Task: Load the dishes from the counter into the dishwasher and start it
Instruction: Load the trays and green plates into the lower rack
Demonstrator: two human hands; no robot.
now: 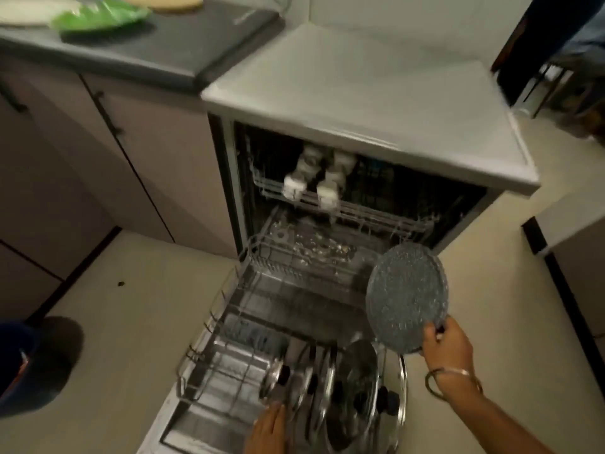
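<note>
The dishwasher (376,106) stands open with its lower rack (229,326) pulled out over the door. My right hand (447,345) grips a round grey speckled pan (407,298) by its lower edge, holding it upright above the rack's right side. Several steel and glass lids (353,388) stand on edge in the near part of the rack. My left hand (268,432) rests with straight fingers against the nearest lid. White cups (316,178) sit in the upper rack (343,204).
A dark counter (157,50) at the upper left carries a green bag (101,16) and plates. Beige cabinets run below it. A dark blue bin (16,362) stands at the left edge. A chair and furniture stand at the upper right.
</note>
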